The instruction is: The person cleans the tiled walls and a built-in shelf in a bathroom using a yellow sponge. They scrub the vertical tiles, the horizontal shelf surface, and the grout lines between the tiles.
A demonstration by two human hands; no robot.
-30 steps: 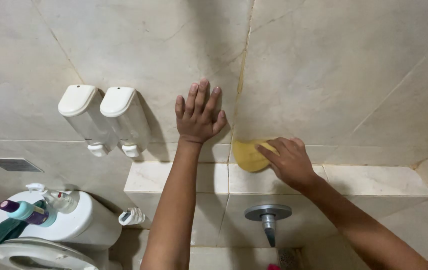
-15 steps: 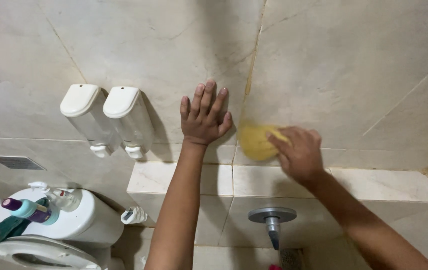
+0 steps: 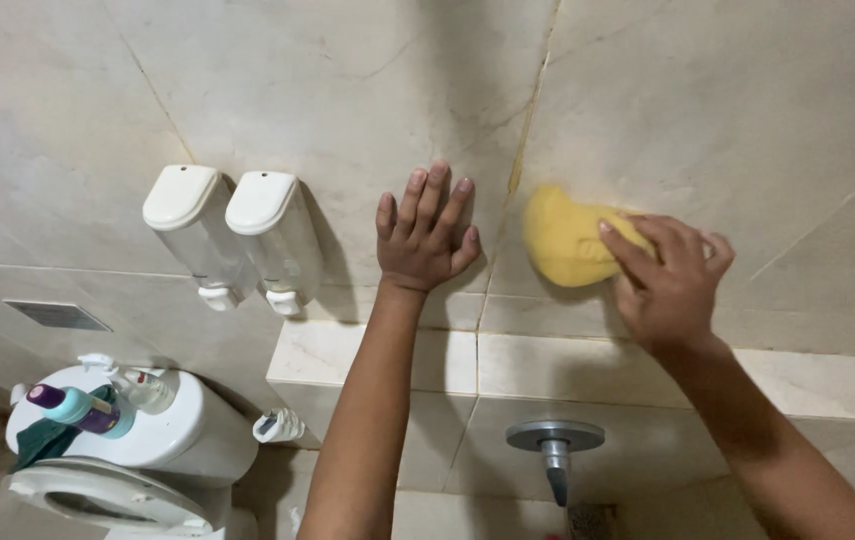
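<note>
Right hand (image 3: 672,285), fingers closed on a yellow sponge (image 3: 562,240) pressed to the tiled wall (image 3: 347,90), just right of a stained grout line (image 3: 522,150). Left hand (image 3: 424,235) lies flat on the wall, fingers spread wide, holding nothing. Far left: two white dispensers (image 3: 237,235); below, a ledge (image 3: 377,355), a tap (image 3: 555,450) and a toilet cistern (image 3: 182,425)

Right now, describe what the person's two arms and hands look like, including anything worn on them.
Both forearms are bare: no sleeve reaches into view. The left hand and the right hand wear no gloves, and no rings, watch or bracelet show on either. The fingernails are short and unpainted. No markings are visible on either arm.
</note>
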